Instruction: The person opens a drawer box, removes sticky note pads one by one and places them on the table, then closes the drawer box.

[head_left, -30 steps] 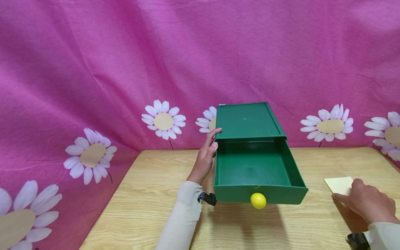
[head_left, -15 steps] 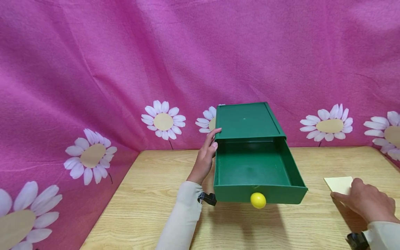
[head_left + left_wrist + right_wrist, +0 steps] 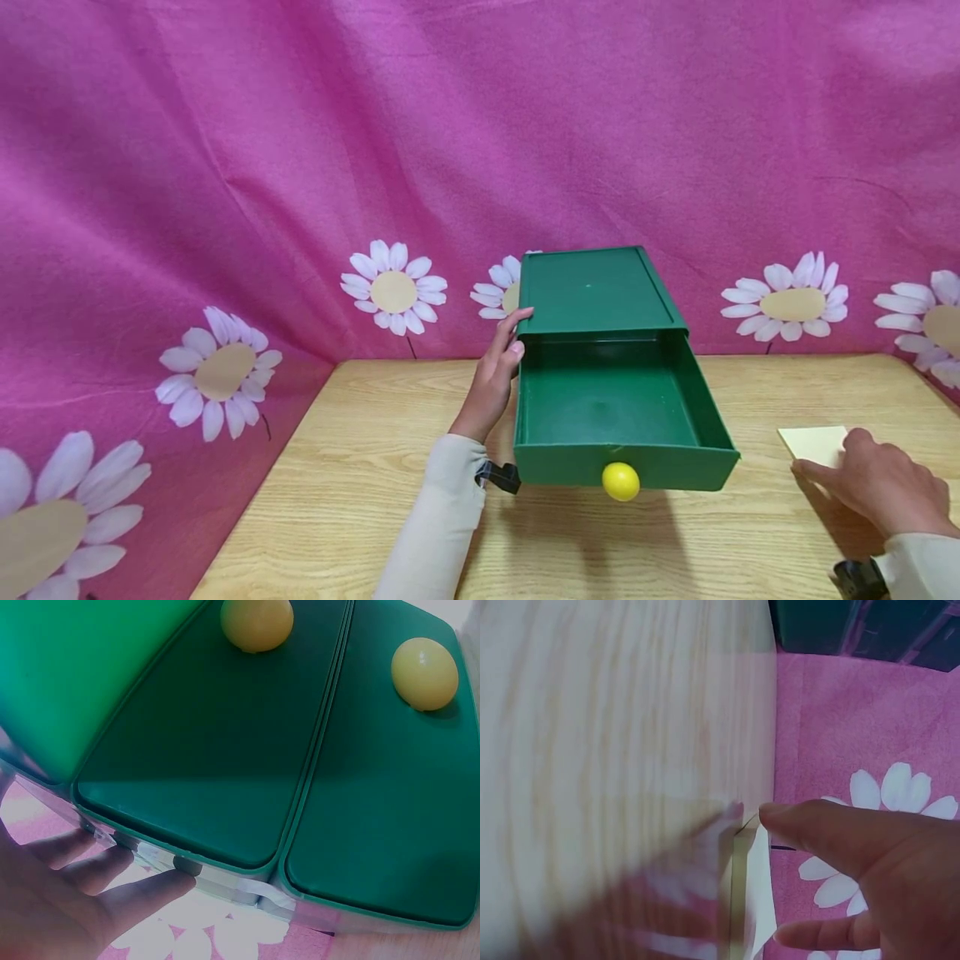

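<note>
A green plastic drawer unit [image 3: 600, 292] stands at the table's middle, its top drawer [image 3: 600, 408] pulled out towards me. That drawer has a yellow knob [image 3: 621, 482] and shows a bare green bottom. My left hand [image 3: 487, 375] rests against the unit's left side with its fingers stretched along it; the left wrist view shows these fingers [image 3: 150, 892] touching the side wall. On the right, my right hand [image 3: 888, 483] holds a pale yellow sticky note pad [image 3: 813, 443] between thumb and fingers. The pad [image 3: 739, 892] is on the tabletop, partly covered by the hand.
Below the pulled-out drawer, two shut drawers with yellow knobs [image 3: 424, 673] show in the left wrist view. The wooden table [image 3: 337, 500] meets a pink cloth [image 3: 450, 150] printed with white flowers behind and at the left. Dark straps [image 3: 498, 477] sit at both wrists.
</note>
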`<action>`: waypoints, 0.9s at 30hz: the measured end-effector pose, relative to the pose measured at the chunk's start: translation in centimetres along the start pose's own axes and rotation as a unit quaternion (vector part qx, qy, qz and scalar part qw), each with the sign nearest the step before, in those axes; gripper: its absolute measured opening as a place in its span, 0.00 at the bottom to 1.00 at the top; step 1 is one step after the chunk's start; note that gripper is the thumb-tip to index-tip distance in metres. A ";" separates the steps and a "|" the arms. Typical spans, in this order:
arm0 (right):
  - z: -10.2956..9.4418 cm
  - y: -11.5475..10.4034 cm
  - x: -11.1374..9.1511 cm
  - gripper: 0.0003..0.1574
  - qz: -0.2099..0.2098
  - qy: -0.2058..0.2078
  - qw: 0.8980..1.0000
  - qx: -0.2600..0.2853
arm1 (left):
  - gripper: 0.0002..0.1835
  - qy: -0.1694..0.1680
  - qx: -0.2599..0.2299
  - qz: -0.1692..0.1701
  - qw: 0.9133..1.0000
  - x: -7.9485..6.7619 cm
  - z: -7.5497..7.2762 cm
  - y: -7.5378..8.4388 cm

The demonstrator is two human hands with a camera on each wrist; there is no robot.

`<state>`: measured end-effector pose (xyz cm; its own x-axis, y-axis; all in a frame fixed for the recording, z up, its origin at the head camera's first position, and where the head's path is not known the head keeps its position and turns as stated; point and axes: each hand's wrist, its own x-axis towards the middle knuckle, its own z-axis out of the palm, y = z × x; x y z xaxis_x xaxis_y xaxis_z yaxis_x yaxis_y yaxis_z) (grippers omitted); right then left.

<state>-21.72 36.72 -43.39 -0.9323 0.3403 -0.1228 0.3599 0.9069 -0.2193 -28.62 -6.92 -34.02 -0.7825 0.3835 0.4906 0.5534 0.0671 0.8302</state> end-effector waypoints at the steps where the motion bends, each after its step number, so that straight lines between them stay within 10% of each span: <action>1: 0.0 -0.1 0.0 0.49 0.002 -0.003 1.000 -0.001 | 0.26 0.001 -0.001 0.000 1.000 0.0 -0.1 0.0; 10: 0.0 -0.9 -0.2 0.57 0.000 -0.014 1.000 0.010 | 0.26 0.003 -0.004 -0.007 1.000 -0.6 -0.6 -0.3; 27: -3.8 -3.9 -2.0 0.54 -0.120 0.140 0.980 0.080 | 0.27 0.005 0.000 0.008 1.000 0.2 -0.3 -0.3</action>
<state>-21.44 33.48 -38.62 -0.9560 0.1982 0.2164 0.1102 0.9259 -0.3614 -29.02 -7.13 -34.05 -0.7765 0.3759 0.5057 0.5652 0.0606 0.8228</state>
